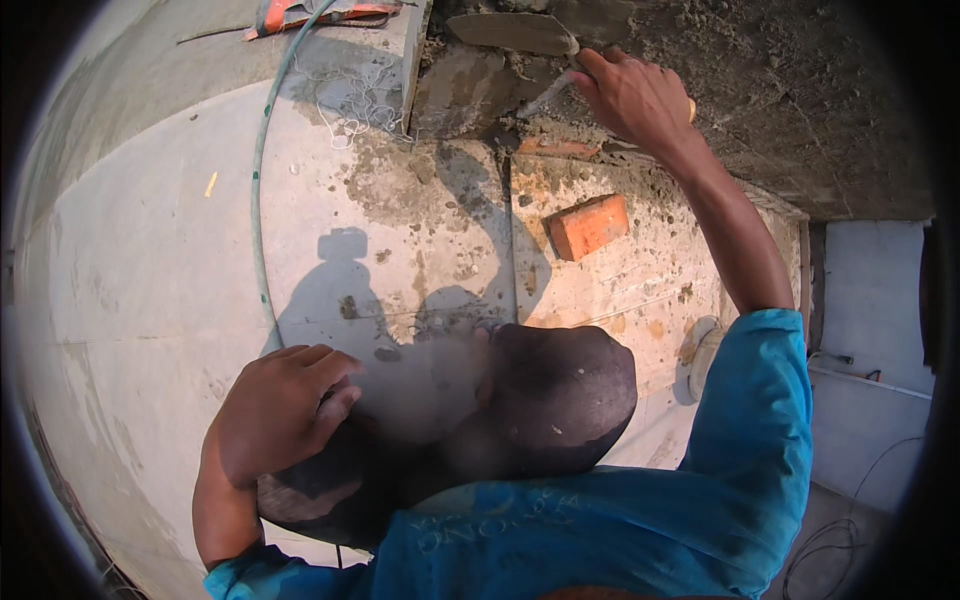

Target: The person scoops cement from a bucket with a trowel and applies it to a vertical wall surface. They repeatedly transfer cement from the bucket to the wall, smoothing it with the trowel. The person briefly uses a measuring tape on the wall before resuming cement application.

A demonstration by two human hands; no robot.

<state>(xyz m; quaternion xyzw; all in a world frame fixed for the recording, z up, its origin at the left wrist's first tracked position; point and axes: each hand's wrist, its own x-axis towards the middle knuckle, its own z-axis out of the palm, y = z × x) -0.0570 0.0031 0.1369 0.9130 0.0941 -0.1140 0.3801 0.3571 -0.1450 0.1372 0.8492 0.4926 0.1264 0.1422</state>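
My right hand is wrapped round the handle of a trowel, whose flat, mortar-smeared blade points left against the rough wet mortar at the top. Only the yellowish end of the handle shows past my fist. Below the hand, an orange brick lies on the mortar-spattered floor, apart from the wall. My left hand hangs over my left knee with its fingers loosely bent and the thumb apart. Nothing shows in it.
A green hose runs down the floor on the left. Tangled white string lies beside an upright board. An orange sack lies at the far left. A pale round object stands by my right elbow, and a cable coils at lower right.
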